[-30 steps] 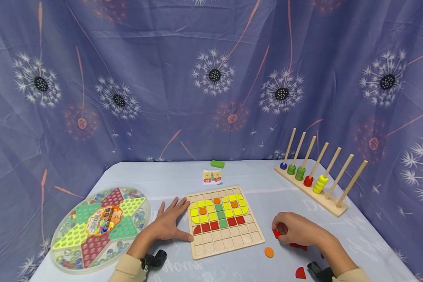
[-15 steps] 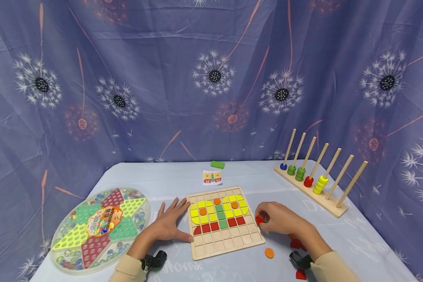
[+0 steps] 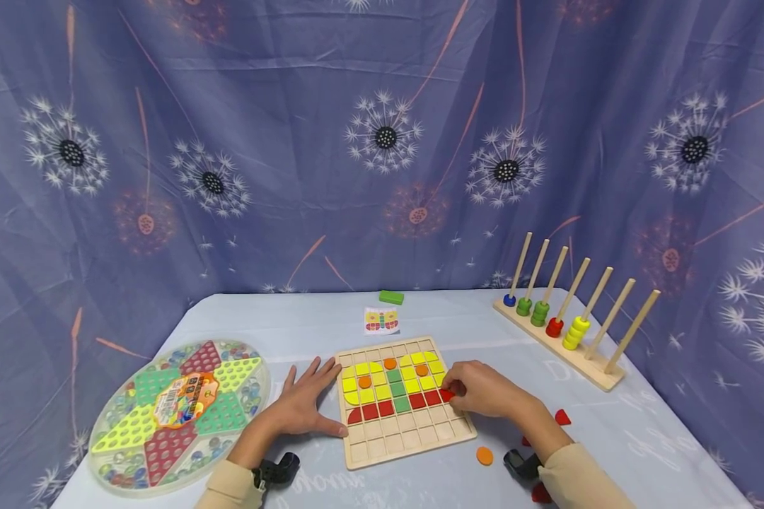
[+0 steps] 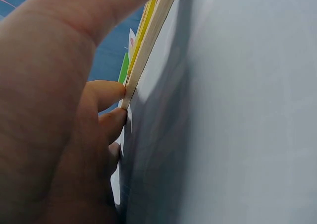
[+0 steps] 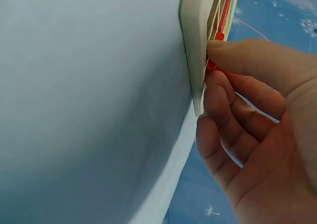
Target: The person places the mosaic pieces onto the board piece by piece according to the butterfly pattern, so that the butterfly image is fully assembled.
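Observation:
A wooden grid board [image 3: 414,438] lies mid-table, bearing yellow, green, orange and red flat pieces in a butterfly pattern. My left hand [image 3: 307,405] rests with spread fingers along the board's left edge, thumb at its lower corner; the left wrist view shows fingertips [image 4: 116,95] against the wooden side. At the right edge, my right hand [image 3: 484,389] pinches a red piece [image 3: 446,395] between thumb and fingers, at the end of the red row. The right wrist view shows that red piece [image 5: 212,65] under the thumb, close over the board's edge.
Red pieces [image 3: 562,417] and an orange disc [image 3: 484,456] lie right of the board. A pattern card [image 3: 381,321] and green block [image 3: 391,297] sit behind it. At left is a round marble board [image 3: 184,417]; at back right, a peg rack [image 3: 601,375] with coloured rings.
My right hand has moved left from the loose red pieces to the board's right edge, carrying a red piece to the red row. My left hand stays at the board.

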